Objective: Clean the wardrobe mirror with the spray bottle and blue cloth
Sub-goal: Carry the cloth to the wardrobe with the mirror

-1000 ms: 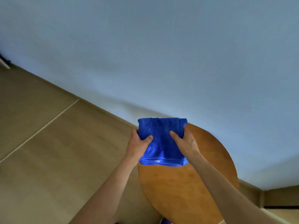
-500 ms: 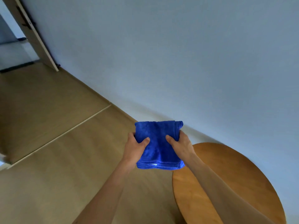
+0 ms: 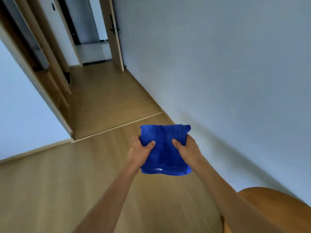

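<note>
A folded blue cloth point(image 3: 164, 152) hangs in the air in front of me over the wooden floor. My left hand point(image 3: 139, 149) grips its left edge, thumb on top. My right hand point(image 3: 188, 148) grips its right edge the same way. The cloth is folded into a thick square with a small white tag at its lower edge. No spray bottle and no mirror show in this view.
A round wooden table point(image 3: 276, 209) sits at the lower right by the pale wall point(image 3: 227, 73). A wooden door point(image 3: 113, 32) stands open at the far end of a passage. Wooden frames and panels point(image 3: 50, 68) line the left side.
My view has swung left: the table slid to the lower right corner and the doorway and passage came into sight. Both hands keep the same hold on the cloth.
</note>
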The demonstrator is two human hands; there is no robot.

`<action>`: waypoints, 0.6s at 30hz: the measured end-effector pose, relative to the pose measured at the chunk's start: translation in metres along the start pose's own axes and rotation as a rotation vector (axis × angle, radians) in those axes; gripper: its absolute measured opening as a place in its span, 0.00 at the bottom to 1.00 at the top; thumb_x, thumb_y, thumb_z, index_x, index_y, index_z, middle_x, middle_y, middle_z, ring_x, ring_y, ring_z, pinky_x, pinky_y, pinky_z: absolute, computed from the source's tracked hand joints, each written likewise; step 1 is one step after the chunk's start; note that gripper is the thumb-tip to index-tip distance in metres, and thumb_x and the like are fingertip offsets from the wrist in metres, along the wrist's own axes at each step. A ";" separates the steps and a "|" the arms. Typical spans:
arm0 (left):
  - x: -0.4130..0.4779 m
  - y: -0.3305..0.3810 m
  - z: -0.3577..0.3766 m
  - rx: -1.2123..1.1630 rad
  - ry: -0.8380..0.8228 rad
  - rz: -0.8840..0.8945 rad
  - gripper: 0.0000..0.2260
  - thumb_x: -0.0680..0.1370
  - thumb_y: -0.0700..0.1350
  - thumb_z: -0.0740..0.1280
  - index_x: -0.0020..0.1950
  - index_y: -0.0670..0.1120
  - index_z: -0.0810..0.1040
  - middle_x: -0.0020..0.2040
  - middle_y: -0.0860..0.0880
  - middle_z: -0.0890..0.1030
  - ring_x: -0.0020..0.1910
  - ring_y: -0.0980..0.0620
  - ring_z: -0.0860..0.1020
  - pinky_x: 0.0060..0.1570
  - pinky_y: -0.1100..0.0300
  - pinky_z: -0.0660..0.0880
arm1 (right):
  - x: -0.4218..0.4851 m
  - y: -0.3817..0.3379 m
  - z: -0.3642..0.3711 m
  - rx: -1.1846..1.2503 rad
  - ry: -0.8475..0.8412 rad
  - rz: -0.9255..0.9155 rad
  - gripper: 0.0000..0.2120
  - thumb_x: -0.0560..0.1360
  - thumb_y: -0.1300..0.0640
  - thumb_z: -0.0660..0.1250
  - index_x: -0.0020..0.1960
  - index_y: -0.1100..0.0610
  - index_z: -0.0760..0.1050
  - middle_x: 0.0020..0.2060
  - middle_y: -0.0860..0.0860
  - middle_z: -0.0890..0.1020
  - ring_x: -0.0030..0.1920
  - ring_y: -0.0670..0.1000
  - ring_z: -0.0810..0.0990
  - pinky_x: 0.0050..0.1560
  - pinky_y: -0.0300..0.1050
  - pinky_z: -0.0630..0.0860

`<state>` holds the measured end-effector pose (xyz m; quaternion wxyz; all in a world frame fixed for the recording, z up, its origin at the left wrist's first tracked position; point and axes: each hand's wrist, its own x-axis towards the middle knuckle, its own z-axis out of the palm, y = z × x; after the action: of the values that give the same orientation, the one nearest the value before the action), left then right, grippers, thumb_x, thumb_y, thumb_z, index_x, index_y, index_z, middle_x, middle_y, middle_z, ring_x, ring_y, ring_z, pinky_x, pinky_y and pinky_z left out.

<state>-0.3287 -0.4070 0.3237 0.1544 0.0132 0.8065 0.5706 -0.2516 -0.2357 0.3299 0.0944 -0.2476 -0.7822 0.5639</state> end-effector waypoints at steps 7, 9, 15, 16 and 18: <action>0.025 -0.002 -0.044 -0.018 0.178 -0.043 0.19 0.79 0.51 0.72 0.63 0.49 0.68 0.51 0.54 0.78 0.50 0.50 0.80 0.54 0.47 0.81 | 0.045 -0.024 0.053 -0.023 -0.128 -0.100 0.05 0.79 0.49 0.66 0.54 0.43 0.73 0.47 0.42 0.80 0.49 0.45 0.79 0.52 0.46 0.75; 0.036 0.000 -0.051 -0.030 0.220 -0.060 0.19 0.78 0.51 0.73 0.63 0.49 0.68 0.53 0.52 0.78 0.51 0.49 0.80 0.55 0.46 0.81 | 0.060 -0.029 0.064 -0.021 -0.176 -0.118 0.05 0.79 0.49 0.67 0.53 0.43 0.73 0.47 0.41 0.81 0.49 0.45 0.80 0.54 0.47 0.76; 0.072 0.017 -0.053 -0.091 0.334 -0.086 0.18 0.78 0.49 0.73 0.61 0.48 0.68 0.53 0.50 0.79 0.52 0.47 0.81 0.57 0.42 0.81 | 0.118 -0.051 0.074 -0.043 -0.262 -0.182 0.03 0.78 0.47 0.67 0.51 0.43 0.73 0.46 0.41 0.80 0.47 0.41 0.79 0.48 0.41 0.74; 0.078 0.021 -0.052 -0.101 0.346 -0.088 0.18 0.78 0.49 0.73 0.61 0.48 0.68 0.53 0.50 0.79 0.53 0.47 0.81 0.57 0.42 0.81 | 0.127 -0.056 0.074 -0.038 -0.293 -0.179 0.03 0.79 0.49 0.66 0.51 0.44 0.73 0.46 0.42 0.81 0.47 0.42 0.79 0.48 0.42 0.74; 0.088 0.028 -0.051 -0.117 0.378 -0.082 0.18 0.78 0.49 0.73 0.61 0.48 0.69 0.53 0.52 0.78 0.53 0.48 0.81 0.58 0.42 0.81 | 0.144 -0.061 0.074 -0.039 -0.334 -0.188 0.03 0.79 0.49 0.66 0.52 0.46 0.74 0.46 0.44 0.82 0.48 0.46 0.81 0.50 0.46 0.77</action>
<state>-0.4305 -0.4265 0.3440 0.0238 -0.1360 0.7863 0.6022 -0.4245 -0.2409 0.3423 0.0108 -0.0784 -0.8175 0.5705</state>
